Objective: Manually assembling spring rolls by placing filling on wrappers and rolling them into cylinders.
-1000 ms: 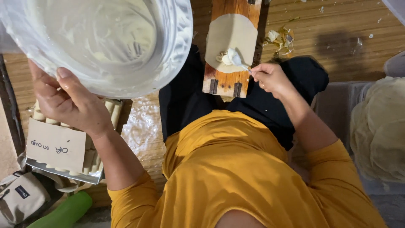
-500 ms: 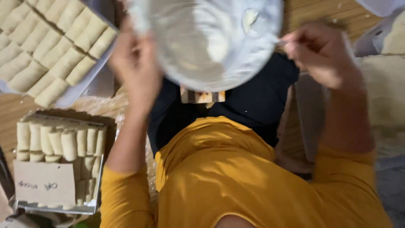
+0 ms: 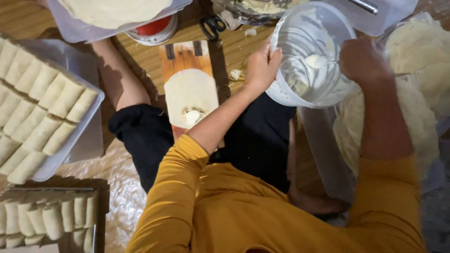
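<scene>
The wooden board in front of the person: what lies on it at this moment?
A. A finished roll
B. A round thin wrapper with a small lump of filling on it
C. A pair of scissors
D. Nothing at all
B: the wooden board carries a pale round wrapper with a small lump of filling near its lower edge, while the scissors lie beside the board on the floor.
</scene>
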